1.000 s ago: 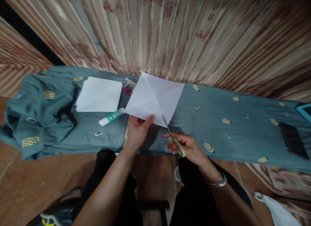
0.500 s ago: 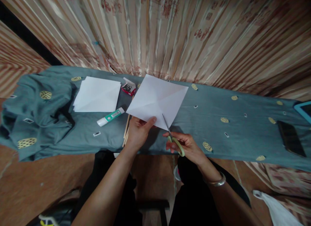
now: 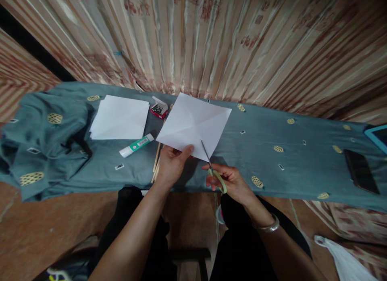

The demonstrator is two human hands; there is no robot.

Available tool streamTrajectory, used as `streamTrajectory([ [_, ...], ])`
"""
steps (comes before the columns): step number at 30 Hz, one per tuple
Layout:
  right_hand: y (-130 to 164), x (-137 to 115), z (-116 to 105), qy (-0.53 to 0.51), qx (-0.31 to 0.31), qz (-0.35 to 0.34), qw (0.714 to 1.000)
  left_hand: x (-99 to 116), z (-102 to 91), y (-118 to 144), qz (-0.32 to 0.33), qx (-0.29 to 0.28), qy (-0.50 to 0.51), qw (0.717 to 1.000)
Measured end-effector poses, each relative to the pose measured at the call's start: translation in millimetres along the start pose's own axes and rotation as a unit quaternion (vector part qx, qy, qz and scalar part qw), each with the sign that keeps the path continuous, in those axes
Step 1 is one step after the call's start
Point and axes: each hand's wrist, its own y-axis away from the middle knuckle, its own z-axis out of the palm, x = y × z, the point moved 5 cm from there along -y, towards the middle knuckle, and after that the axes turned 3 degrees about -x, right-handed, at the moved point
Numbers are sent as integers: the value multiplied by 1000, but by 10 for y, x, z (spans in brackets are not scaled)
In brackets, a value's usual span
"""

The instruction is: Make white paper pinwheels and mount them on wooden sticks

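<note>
Left hand (image 3: 171,165): centre of the frame, fingers closed on the near corner of the creased sheet, thumb on top.
Right hand (image 3: 231,182): just right of centre, fingers curled through the green handles of the scissors (image 3: 211,166), gripping them.
Scissors: blades slim and nearly together, tips lying over the sheet's near right edge.
Creased sheet (image 3: 193,123): white square with diagonal fold lines, held up above the cloth, centre frame.
Cloth (image 3: 266,160): blue-grey with yellow ovals, spread across the middle, bunched at far left.
Paper stack (image 3: 121,117): white, upper left of centre.
Glue stick (image 3: 136,145): white and green, lying just below the stack.
Small box (image 3: 159,109): open, between stack and sheet.
Wooden sticks (image 3: 156,162): beside the left hand.
Phone (image 3: 361,171): dark, far right.
</note>
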Motion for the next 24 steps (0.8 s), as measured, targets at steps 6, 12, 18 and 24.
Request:
streamTrajectory([
  [6, -7, -36, 11, -6, 7, 8, 1000, -39, 21, 16, 5, -11, -13, 1000],
  [12, -13, -26, -4, -7, 14, 20, 1000, -30, 33, 22, 1, -10, -11, 1000],
  [18, -14, -51, 4, 5, 16, 19, 1000, -40, 48, 30, -11, -13, -1, 1000],
  [24, -24, -82, 13, 13, 21, 14, 1000, -59, 67, 54, -26, -19, -7, 999],
])
